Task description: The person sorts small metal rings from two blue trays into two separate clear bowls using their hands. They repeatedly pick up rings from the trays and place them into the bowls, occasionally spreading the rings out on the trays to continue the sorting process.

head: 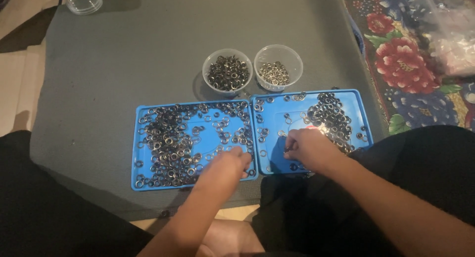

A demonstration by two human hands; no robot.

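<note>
Two blue trays lie side by side on a grey mat (123,54). The left tray (137,180) holds several small metal rings, thickest in its left half. The right tray (357,98) has a cluster of dark rings at its upper right. My left hand (228,163) rests fingers-down on the lower right corner of the left tray, touching rings there. My right hand (307,147) is curled over the lower left part of the right tray, fingertips pinched around a small ring. Whether the left hand grips a ring is hidden.
Two clear plastic cups stand behind the trays: the left cup (227,73) with dark rings, the right cup (277,68) with lighter rings. A clear lid (84,3) sits at the mat's far left corner. A floral cloth (410,64) lies to the right.
</note>
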